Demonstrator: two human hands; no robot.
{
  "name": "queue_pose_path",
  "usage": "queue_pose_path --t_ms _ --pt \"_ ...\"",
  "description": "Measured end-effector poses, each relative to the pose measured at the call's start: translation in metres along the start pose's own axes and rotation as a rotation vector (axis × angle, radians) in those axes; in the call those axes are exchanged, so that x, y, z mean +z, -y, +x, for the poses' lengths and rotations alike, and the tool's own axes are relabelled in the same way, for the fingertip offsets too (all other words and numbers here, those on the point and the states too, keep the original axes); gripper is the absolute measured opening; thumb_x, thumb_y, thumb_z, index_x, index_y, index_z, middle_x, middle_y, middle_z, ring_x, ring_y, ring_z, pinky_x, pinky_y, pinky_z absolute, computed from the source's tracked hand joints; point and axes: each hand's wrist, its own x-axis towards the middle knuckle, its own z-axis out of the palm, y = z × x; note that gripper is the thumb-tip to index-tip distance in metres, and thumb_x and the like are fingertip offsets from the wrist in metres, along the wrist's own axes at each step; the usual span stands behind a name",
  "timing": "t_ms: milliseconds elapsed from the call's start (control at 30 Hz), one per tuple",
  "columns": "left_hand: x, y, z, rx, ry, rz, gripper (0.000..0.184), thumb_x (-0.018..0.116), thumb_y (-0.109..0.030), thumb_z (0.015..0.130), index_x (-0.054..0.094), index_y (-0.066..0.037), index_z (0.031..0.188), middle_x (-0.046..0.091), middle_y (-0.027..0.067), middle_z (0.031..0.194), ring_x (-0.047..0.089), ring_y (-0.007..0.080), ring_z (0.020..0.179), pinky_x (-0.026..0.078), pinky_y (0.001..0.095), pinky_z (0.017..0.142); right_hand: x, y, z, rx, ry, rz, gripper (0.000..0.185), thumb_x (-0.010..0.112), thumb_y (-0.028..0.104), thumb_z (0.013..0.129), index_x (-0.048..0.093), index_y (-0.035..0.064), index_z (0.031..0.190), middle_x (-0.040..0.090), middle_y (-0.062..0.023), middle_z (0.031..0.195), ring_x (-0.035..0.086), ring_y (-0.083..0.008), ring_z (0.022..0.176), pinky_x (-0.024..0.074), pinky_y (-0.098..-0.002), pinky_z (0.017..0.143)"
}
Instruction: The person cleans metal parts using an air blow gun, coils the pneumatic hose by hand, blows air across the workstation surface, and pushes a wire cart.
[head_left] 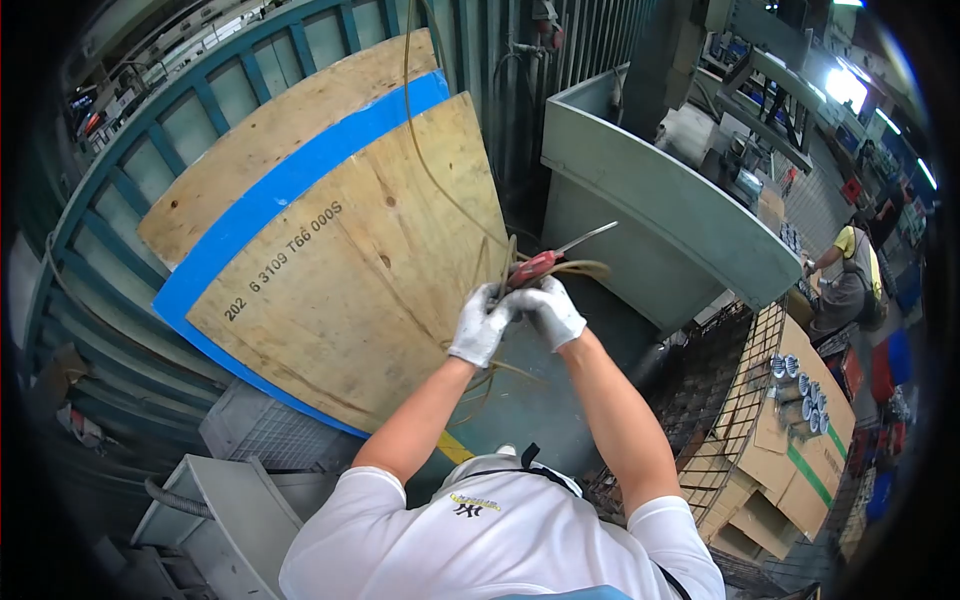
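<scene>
A red air blow gun (534, 267) with a thin metal nozzle points up and to the right in front of me. My right hand (552, 314), in a whitish work glove, is closed around its lower end together with loops of hose. The yellowish air hose (443, 183) comes down from above and hangs in loose coils about both hands. My left hand (480, 326), gloved too, is closed on the hose, right beside the other hand. The gloves partly hide the grip.
Plywood sheets (360, 250) with a blue band lean against a green metal fence (160, 150) at left. A grey metal bin (650, 190) stands at right. Further right, cardboard (745, 470) bears several metal cylinders (800, 400) beside a wire cage; another person (850, 275) works beyond.
</scene>
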Motion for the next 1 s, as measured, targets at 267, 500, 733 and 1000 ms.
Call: queue_pose_path --t_ms 267,500,733,1000 --pt "0.020 -0.004 0.029 0.014 0.062 -0.178 0.042 0.068 -0.020 0.087 0.051 0.001 0.120 0.060 0.0065 0.105 0.058 0.0140 0.097 0.050 0.0266 0.078 -0.016 0.051 -0.022 0.006 -0.197 -0.161 0.026 0.066 0.018 0.088 0.066 -0.0027 0.104 0.066 -0.0043 0.089 0.056 -0.0104 0.078 0.0469 -0.0272 0.072" --pt "0.015 -0.035 0.053 -0.019 0.697 0.127 0.038 0.067 -0.028 0.088 0.059 -0.001 0.115 0.059 -0.0019 0.095 0.050 0.0083 0.081 0.043 0.0258 0.072 -0.044 0.088 -0.027 -0.034 -0.025 -0.461 0.032 0.064 0.026 0.089 0.068 -0.0037 0.099 0.067 -0.0052 0.082 0.057 -0.0103 0.077 0.0471 -0.0283 0.074" --pt "0.014 -0.032 0.061 0.041 0.288 0.077 0.027 0.068 -0.018 0.083 0.062 0.001 0.102 0.064 0.0041 0.087 0.060 0.0116 0.084 0.048 0.0273 0.078 -0.089 0.096 -0.026 -0.018 -0.333 -0.471 0.029 0.065 0.026 0.089 0.068 -0.0004 0.098 0.067 -0.0067 0.083 0.059 -0.0142 0.069 0.0492 -0.0303 0.064" --pt "-0.016 -0.073 0.026 0.135 0.198 -0.148 0.017 0.066 -0.014 0.086 0.055 -0.003 0.092 0.058 0.0020 0.076 0.064 0.0125 0.072 0.047 0.0242 0.058 -0.159 0.075 -0.005 -0.233 -0.768 -0.005 0.023 0.064 0.020 0.090 0.064 -0.0006 0.102 0.063 -0.0094 0.086 0.063 -0.0184 0.067 0.0568 -0.0337 0.053"
